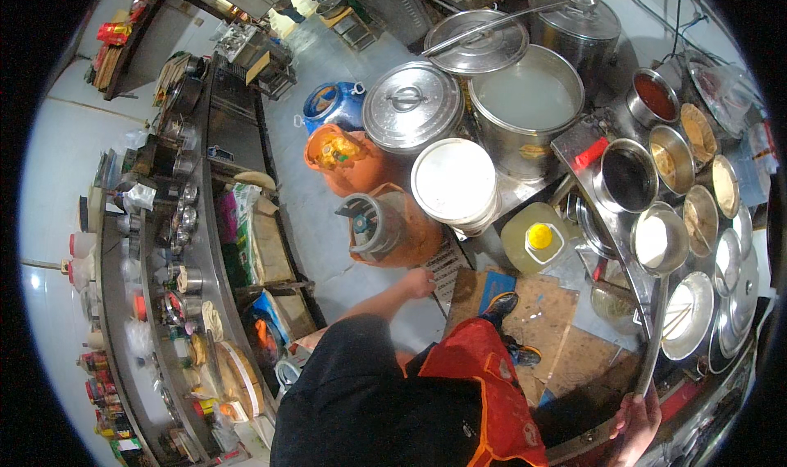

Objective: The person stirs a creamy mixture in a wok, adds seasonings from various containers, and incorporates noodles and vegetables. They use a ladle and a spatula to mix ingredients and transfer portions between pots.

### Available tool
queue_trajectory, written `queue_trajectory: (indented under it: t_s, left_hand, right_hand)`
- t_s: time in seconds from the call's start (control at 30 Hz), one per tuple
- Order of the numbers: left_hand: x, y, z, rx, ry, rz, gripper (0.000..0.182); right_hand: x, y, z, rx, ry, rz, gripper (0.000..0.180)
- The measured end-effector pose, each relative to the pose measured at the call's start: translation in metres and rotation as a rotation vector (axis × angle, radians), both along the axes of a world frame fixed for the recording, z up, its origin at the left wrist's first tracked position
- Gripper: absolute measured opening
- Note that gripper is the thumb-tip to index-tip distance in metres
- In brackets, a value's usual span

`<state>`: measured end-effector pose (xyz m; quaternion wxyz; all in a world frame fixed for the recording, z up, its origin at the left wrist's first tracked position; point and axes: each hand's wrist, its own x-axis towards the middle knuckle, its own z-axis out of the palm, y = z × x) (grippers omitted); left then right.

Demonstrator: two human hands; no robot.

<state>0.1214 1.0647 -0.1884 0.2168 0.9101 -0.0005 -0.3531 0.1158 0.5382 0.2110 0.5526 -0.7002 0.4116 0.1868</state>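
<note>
My right hand grips the end of a long metal handle of a ladle. The ladle's bowl is up among the metal bowls on the right-hand counter and looks bright white inside; whether that is food or glare I cannot tell. Loosely curled, my left hand hangs over the floor near an orange gas cylinder, with nothing visible in it. A steel basin with chopsticks lies right of the ladle's handle. Beyond the ladle stands a pot of dark liquid.
A large steel stockpot holds cloudy liquid, beside a lidded pot and a white-lidded bucket. An oil jug with a yellow cap sits on the floor by flattened cardboard. Loaded shelves line the left.
</note>
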Motion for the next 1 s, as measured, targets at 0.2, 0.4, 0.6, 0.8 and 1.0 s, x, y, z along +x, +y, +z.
queue_trajectory:
  t_s: [0.2,0.4,0.6,0.8,1.0]
  left_hand:
    - [-0.005,0.006,-0.017,-0.003,0.024,0.013,0.036]
    - [-0.009,0.009,-0.031,-0.031,-0.020,-0.009,0.035]
    - [-0.002,0.002,-0.027,-0.018,0.023,-0.003,0.036]
    - [-0.001,0.007,0.005,-0.133,-0.127,-0.033,0.032]
    - [-0.006,0.034,-0.002,-0.177,0.095,0.278,0.036]
  right_hand:
    - [-0.002,0.007,0.016,0.013,-0.161,-0.145,0.027]
    - [-0.007,0.013,0.034,-0.033,-0.216,-0.151,0.033]
    - [-0.013,0.003,0.026,-0.091,-0.296,-0.132,0.043]
    - [-0.025,0.001,0.022,-0.165,-0.372,-0.047,0.062]
    - [-0.027,0.000,0.014,-0.410,-0.094,0.093,0.061]
